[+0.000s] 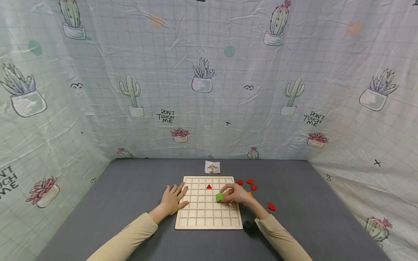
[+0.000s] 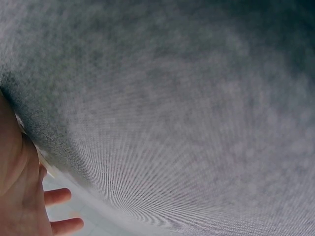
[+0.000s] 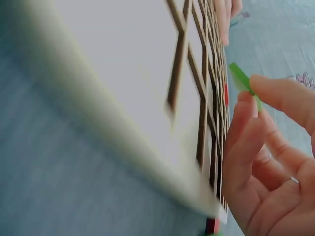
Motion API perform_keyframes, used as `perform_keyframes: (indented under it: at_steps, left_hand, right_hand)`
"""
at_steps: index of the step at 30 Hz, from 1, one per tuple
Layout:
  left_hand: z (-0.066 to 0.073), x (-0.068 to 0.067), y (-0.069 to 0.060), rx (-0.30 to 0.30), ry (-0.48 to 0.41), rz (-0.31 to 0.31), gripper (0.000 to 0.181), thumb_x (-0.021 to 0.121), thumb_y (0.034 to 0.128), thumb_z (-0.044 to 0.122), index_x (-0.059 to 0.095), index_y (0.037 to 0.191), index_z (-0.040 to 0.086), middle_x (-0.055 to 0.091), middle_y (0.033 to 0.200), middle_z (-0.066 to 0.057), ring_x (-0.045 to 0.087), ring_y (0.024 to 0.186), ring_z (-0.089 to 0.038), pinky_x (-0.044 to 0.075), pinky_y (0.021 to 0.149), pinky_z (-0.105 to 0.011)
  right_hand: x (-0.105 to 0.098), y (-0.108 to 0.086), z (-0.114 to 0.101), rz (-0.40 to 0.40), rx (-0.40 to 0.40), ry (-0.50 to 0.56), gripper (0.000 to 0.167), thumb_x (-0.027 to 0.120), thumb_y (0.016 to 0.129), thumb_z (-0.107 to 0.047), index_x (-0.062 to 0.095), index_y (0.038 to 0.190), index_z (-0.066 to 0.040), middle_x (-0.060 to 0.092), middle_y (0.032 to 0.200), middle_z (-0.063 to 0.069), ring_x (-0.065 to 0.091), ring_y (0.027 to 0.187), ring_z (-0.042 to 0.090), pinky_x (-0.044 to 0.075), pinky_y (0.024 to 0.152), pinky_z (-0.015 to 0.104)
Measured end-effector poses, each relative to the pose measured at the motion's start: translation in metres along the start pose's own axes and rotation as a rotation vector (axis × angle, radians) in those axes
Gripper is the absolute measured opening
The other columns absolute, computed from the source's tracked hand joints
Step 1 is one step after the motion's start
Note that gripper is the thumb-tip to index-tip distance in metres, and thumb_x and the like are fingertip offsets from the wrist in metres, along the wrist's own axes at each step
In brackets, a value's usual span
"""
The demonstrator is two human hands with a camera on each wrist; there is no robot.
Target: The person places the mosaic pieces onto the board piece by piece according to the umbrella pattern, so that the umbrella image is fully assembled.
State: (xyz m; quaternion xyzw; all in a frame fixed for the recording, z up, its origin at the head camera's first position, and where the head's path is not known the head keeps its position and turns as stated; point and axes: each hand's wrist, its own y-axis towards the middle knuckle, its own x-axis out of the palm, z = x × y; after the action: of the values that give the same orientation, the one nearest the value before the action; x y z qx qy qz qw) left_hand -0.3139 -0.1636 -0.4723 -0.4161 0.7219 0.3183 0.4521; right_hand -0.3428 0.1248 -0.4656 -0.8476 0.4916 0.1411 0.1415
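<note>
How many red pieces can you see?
5 red pieces: one on the board, three off its far right corner, one right of the right hand. That arm may hide others.

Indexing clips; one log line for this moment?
right hand: pinches green tile above gridded wooden board; left hand: at board's left edge; red triangular tile: on board

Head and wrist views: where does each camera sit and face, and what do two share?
Head: on the head, facing forward and down at the board; left hand, right hand and sleeves show.
Left wrist: on that wrist, facing a grey surface; part of the left hand shows.
Right wrist: on that wrist, looking across the board; right hand pinching green piece, left fingers show.
Head and right wrist share the green piece and board.
</note>
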Motion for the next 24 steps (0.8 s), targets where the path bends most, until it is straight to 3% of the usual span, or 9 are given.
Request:
perform_keyframes:
  at_steps: [7, 17, 24]
  left_hand:
    - [0.000, 0.002, 0.001, -0.005, 0.019, -0.018, 0.060, 0.032, 0.0891, 0.056, 0.035, 0.138, 0.022, 0.035, 0.142, 0.000, 0.042, 0.120, -0.023, 0.034, 0.093, -0.045]
    - [0.000, 0.000, 0.001, -0.012, 0.034, -0.029, 0.060, 0.031, 0.0890, 0.057, 0.035, 0.138, 0.023, 0.034, 0.143, 0.001, 0.042, 0.120, -0.022, 0.034, 0.093, -0.044]
    - [0.001, 0.001, 0.000, -0.011, 0.013, -0.027, 0.060, 0.032, 0.0889, 0.057, 0.035, 0.138, 0.022, 0.035, 0.142, 0.000, 0.042, 0.120, -0.023, 0.033, 0.093, -0.045]
  right_hand:
    - [0.012, 0.014, -0.005, 0.031, 0.017, 0.047, 0.028, 0.067, 0.075, -0.002, 0.058, 0.100, 0.006, 0.060, 0.061, 0.002, 0.046, 0.049, 0.011, 0.037, 0.048, 0.025]
    - [0.020, 0.027, -0.014, 0.094, 0.093, 0.014, 0.026, 0.065, 0.074, -0.003, 0.059, 0.099, 0.003, 0.052, 0.052, 0.000, 0.034, 0.041, 0.012, 0.033, 0.044, 0.026]
    - [0.026, 0.034, -0.018, 0.194, 0.118, -0.104, 0.027, 0.070, 0.070, -0.005, 0.064, 0.095, 0.001, 0.061, 0.058, 0.003, 0.044, 0.042, 0.009, 0.039, 0.045, 0.023]
